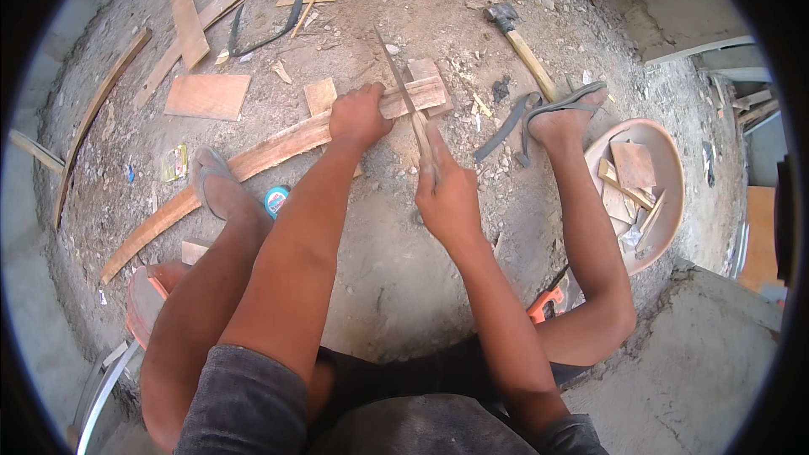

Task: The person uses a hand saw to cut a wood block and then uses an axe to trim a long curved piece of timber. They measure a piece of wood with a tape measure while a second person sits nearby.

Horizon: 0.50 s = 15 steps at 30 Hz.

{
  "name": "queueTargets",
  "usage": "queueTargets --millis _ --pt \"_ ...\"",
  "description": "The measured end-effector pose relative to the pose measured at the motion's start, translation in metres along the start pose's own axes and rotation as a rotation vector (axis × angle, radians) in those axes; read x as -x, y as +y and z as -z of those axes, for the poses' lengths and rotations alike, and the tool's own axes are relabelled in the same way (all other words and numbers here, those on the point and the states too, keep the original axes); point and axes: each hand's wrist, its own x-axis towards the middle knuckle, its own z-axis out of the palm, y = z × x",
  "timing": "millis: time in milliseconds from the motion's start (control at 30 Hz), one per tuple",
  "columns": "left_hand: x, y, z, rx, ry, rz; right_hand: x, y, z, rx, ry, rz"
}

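My left hand [360, 115] is closed around a long wooden plank [282, 143] near its far right end, pressing from above. In my right hand [450, 205] is the handle of a handsaw [400, 80], its blade seen nearly edge-on. The thin, tapering blade crosses the plank to the right of my left hand, its tip pointing away from me. Under the plank's right end sits a flat wood block [424, 69]; another wood piece [320, 94] shows beside my left hand. My sandalled left foot [221, 185] bears against the plank's lower part.
A hammer [524, 49] lies at the far right, near my right foot. A basin [677, 202] holds wood scraps. An orange-handled tool [546, 303] rests by my right leg. Boards [206, 97], a curved strip [103, 118] and a round blue-lidded container [275, 200] are leftward.
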Motion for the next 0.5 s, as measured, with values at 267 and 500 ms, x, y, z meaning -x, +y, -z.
queueTargets --millis 267,500 --pt "0.009 -0.02 0.005 -0.062 -0.017 0.018 0.113 -0.008 0.038 -0.044 -0.117 -0.108" --pt "0.0 0.001 0.004 -0.017 -0.02 0.013 -0.006 -0.005 -0.001 0.032 -0.045 -0.042"
